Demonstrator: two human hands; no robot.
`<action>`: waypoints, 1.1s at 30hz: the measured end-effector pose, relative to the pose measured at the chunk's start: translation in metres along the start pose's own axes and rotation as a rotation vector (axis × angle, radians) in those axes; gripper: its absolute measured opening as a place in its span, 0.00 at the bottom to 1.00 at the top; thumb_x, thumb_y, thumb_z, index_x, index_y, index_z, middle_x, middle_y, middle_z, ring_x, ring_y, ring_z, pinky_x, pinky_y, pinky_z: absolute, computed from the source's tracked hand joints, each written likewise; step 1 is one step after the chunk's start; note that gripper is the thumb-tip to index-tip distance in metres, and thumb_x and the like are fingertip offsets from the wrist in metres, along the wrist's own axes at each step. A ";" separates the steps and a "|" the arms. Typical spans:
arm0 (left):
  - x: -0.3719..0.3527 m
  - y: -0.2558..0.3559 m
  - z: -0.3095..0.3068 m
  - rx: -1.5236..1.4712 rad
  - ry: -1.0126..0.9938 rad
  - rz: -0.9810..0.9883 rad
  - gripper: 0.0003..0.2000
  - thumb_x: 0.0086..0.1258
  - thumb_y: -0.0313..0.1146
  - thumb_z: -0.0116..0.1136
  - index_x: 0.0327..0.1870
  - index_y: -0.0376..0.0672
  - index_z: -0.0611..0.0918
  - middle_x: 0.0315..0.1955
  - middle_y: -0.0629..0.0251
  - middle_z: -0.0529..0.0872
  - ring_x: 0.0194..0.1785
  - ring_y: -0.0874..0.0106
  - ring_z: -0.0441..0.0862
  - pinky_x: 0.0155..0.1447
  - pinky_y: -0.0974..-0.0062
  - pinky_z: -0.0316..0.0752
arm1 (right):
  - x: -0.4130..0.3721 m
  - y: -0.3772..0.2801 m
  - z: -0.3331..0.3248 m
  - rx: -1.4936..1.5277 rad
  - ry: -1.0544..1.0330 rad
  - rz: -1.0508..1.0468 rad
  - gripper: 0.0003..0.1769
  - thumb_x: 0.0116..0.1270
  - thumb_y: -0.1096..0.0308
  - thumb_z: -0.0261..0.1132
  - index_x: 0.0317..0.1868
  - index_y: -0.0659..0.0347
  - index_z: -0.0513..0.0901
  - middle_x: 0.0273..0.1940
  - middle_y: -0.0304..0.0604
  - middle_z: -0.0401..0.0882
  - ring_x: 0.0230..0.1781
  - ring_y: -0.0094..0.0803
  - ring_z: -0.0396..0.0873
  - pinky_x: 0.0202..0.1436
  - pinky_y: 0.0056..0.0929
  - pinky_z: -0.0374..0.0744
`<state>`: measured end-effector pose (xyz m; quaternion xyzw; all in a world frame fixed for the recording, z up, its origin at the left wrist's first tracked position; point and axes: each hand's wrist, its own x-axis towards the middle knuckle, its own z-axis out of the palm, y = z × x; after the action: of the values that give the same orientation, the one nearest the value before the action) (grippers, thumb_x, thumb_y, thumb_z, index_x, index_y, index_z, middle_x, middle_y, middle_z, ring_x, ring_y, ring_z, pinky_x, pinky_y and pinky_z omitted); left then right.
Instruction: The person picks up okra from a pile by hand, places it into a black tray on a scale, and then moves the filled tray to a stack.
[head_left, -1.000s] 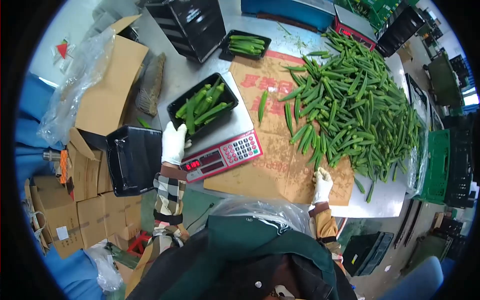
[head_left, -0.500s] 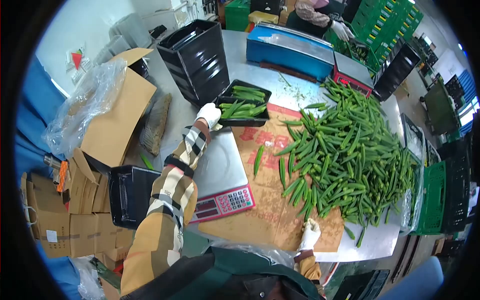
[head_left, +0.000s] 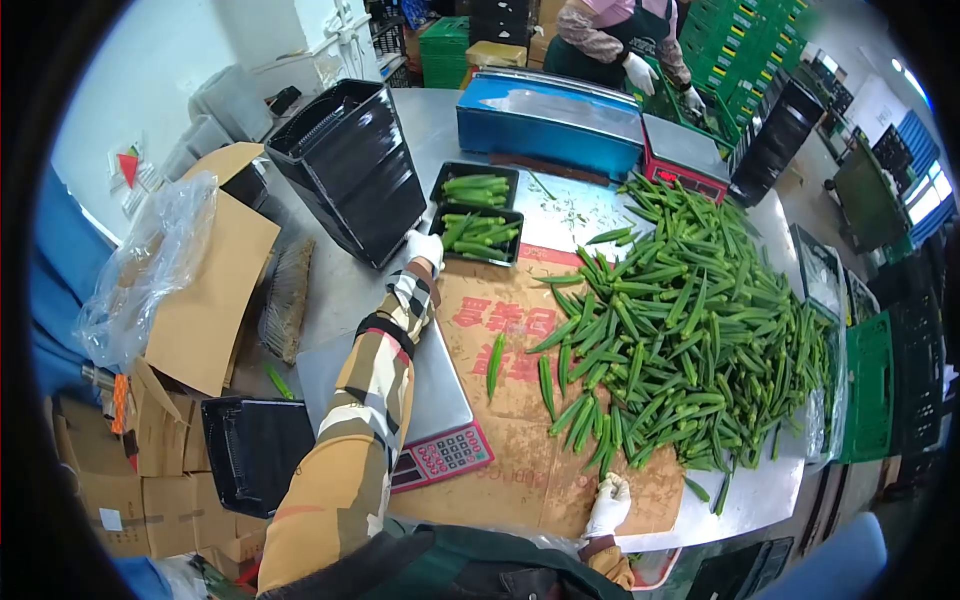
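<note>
My left hand [head_left: 426, 248], in a white glove, is closed at the left edge of a black tray of okra [head_left: 480, 236]. A second black tray with okra [head_left: 476, 188] lies just behind it. My right hand [head_left: 608, 504], also gloved, rests low on the brown cardboard sheet [head_left: 500, 430] with its fingers curled in and nothing visible in them. Right above it begins a large pile of loose okra [head_left: 690, 340]. One okra pod [head_left: 495, 366] lies apart on the cardboard. Under my left forearm is a scale [head_left: 440, 400] with a pink keypad.
A tall stack of black trays [head_left: 350, 170] stands left of the filled ones. An empty black tray [head_left: 255, 450] sits by the scale. Behind are a blue box-shaped machine [head_left: 550, 120] and another scale [head_left: 685, 150]. Another person's gloved hands [head_left: 640, 74] are at green crates.
The near tray has been set down squarely in front of the other, and my left hand has shifted to its lower left side. The view has shifted. My right hand remains near the cardboard's edge.
</note>
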<state>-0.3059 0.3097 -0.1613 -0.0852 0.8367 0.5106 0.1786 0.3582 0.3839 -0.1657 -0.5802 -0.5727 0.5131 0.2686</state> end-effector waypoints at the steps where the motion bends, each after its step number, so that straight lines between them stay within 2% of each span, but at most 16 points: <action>1: -0.038 0.023 -0.010 -0.246 -0.009 -0.052 0.31 0.70 0.38 0.64 0.69 0.48 0.60 0.48 0.53 0.78 0.39 0.61 0.80 0.43 0.51 0.81 | -0.003 -0.004 0.000 0.031 -0.013 -0.010 0.08 0.72 0.76 0.62 0.49 0.65 0.82 0.38 0.35 0.83 0.34 0.18 0.77 0.41 0.18 0.77; 2: -0.102 0.059 -0.015 -0.400 0.014 -0.067 0.38 0.63 0.44 0.73 0.73 0.43 0.70 0.61 0.53 0.82 0.61 0.54 0.79 0.57 0.42 0.76 | -0.004 -0.002 0.000 0.013 -0.002 -0.015 0.08 0.73 0.76 0.61 0.49 0.65 0.82 0.39 0.35 0.83 0.35 0.18 0.78 0.42 0.19 0.77; 3: -0.101 0.047 -0.021 -0.345 -0.101 0.124 0.41 0.63 0.40 0.74 0.76 0.40 0.64 0.60 0.51 0.80 0.60 0.59 0.79 0.60 0.52 0.77 | -0.003 0.001 0.002 -0.003 0.004 -0.024 0.08 0.73 0.76 0.61 0.50 0.65 0.82 0.40 0.35 0.83 0.36 0.19 0.78 0.44 0.19 0.78; 5: -0.191 0.067 -0.056 -0.481 -0.341 0.376 0.41 0.71 0.43 0.68 0.81 0.51 0.56 0.68 0.59 0.72 0.63 0.68 0.75 0.62 0.58 0.73 | -0.002 0.003 0.001 -0.072 -0.016 -0.006 0.09 0.73 0.77 0.60 0.51 0.65 0.82 0.44 0.36 0.83 0.41 0.21 0.79 0.48 0.22 0.79; 7: -0.266 0.057 -0.091 -0.412 -0.170 0.643 0.43 0.73 0.38 0.67 0.83 0.43 0.53 0.80 0.51 0.60 0.80 0.63 0.61 0.77 0.59 0.63 | 0.003 0.013 -0.001 -0.015 -0.021 -0.097 0.10 0.73 0.78 0.59 0.52 0.65 0.82 0.45 0.38 0.83 0.42 0.22 0.79 0.49 0.22 0.79; 8: -0.318 0.059 -0.115 -0.495 -0.150 0.492 0.40 0.74 0.35 0.66 0.83 0.42 0.55 0.80 0.50 0.58 0.81 0.60 0.59 0.80 0.60 0.59 | 0.003 0.019 0.001 0.013 -0.045 -0.142 0.10 0.73 0.78 0.59 0.52 0.65 0.82 0.46 0.38 0.84 0.43 0.22 0.79 0.49 0.22 0.79; 9: -0.341 0.040 -0.139 -0.253 0.036 0.609 0.39 0.74 0.35 0.65 0.82 0.42 0.57 0.79 0.49 0.60 0.81 0.59 0.60 0.80 0.62 0.60 | -0.001 0.003 -0.005 -0.007 -0.064 -0.045 0.10 0.73 0.79 0.59 0.52 0.66 0.82 0.47 0.40 0.83 0.45 0.24 0.79 0.51 0.24 0.79; 12: -0.405 0.008 -0.225 0.352 0.518 0.804 0.34 0.73 0.34 0.66 0.78 0.39 0.66 0.76 0.50 0.68 0.79 0.57 0.65 0.80 0.63 0.60 | 0.004 0.025 -0.004 -0.021 -0.115 -0.175 0.11 0.73 0.79 0.60 0.53 0.67 0.82 0.48 0.39 0.84 0.45 0.25 0.79 0.51 0.24 0.78; 15: -0.445 -0.029 -0.301 0.718 0.841 0.702 0.32 0.71 0.35 0.66 0.75 0.38 0.71 0.73 0.46 0.72 0.77 0.51 0.66 0.80 0.60 0.59 | 0.007 0.021 -0.012 -0.041 -0.175 -0.158 0.12 0.74 0.78 0.60 0.55 0.67 0.82 0.49 0.40 0.84 0.45 0.24 0.79 0.51 0.23 0.77; 16: -0.455 -0.052 -0.323 0.830 0.853 0.635 0.34 0.69 0.36 0.68 0.75 0.39 0.70 0.71 0.46 0.73 0.75 0.49 0.68 0.78 0.57 0.62 | 0.010 0.020 -0.015 -0.045 -0.185 -0.156 0.12 0.74 0.77 0.60 0.55 0.67 0.82 0.49 0.40 0.84 0.45 0.24 0.78 0.52 0.23 0.77; 20: -0.478 -0.126 -0.355 0.761 0.394 0.185 0.35 0.67 0.41 0.69 0.74 0.39 0.70 0.61 0.51 0.80 0.62 0.51 0.77 0.64 0.56 0.74 | 0.015 0.025 -0.017 -0.120 -0.184 -0.257 0.12 0.75 0.76 0.60 0.55 0.68 0.82 0.51 0.42 0.84 0.48 0.27 0.80 0.55 0.25 0.78; 21: -0.483 -0.134 -0.346 0.953 0.572 0.308 0.32 0.64 0.39 0.71 0.70 0.43 0.74 0.55 0.57 0.83 0.58 0.54 0.79 0.60 0.58 0.77 | 0.018 0.029 -0.018 -0.110 -0.192 -0.257 0.13 0.75 0.76 0.60 0.56 0.69 0.82 0.52 0.43 0.85 0.49 0.29 0.80 0.57 0.27 0.78; 24: -0.469 -0.148 -0.355 0.845 0.625 0.398 0.30 0.61 0.36 0.72 0.67 0.46 0.78 0.50 0.60 0.84 0.54 0.56 0.81 0.57 0.59 0.77 | 0.020 0.043 -0.020 -0.070 -0.226 -0.210 0.14 0.75 0.77 0.60 0.57 0.69 0.82 0.53 0.44 0.85 0.50 0.28 0.80 0.57 0.26 0.77; 28: -0.442 -0.155 -0.389 0.750 0.602 0.564 0.26 0.59 0.35 0.73 0.62 0.47 0.83 0.50 0.60 0.87 0.53 0.57 0.83 0.59 0.61 0.77 | 0.002 0.019 -0.021 -0.042 -0.250 -0.267 0.16 0.76 0.76 0.59 0.62 0.69 0.80 0.51 0.40 0.84 0.43 0.21 0.78 0.48 0.20 0.78; 29: -0.435 -0.156 -0.399 0.749 0.597 0.544 0.26 0.59 0.35 0.74 0.61 0.47 0.83 0.50 0.60 0.87 0.54 0.57 0.83 0.60 0.61 0.76 | -0.001 0.016 -0.021 -0.032 -0.251 -0.280 0.17 0.76 0.77 0.59 0.63 0.68 0.80 0.49 0.38 0.83 0.40 0.19 0.76 0.44 0.19 0.78; 33: -0.425 -0.134 -0.414 0.645 0.578 0.460 0.21 0.70 0.45 0.66 0.57 0.40 0.85 0.52 0.54 0.88 0.57 0.56 0.84 0.64 0.65 0.76 | -0.002 0.016 -0.020 -0.068 -0.238 -0.262 0.17 0.75 0.78 0.59 0.62 0.68 0.81 0.48 0.39 0.84 0.42 0.21 0.79 0.47 0.21 0.79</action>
<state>0.0416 -0.1359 0.0634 0.0232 0.9646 0.2073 -0.1610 0.3829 0.3846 -0.1727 -0.4446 -0.6881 0.5192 0.2435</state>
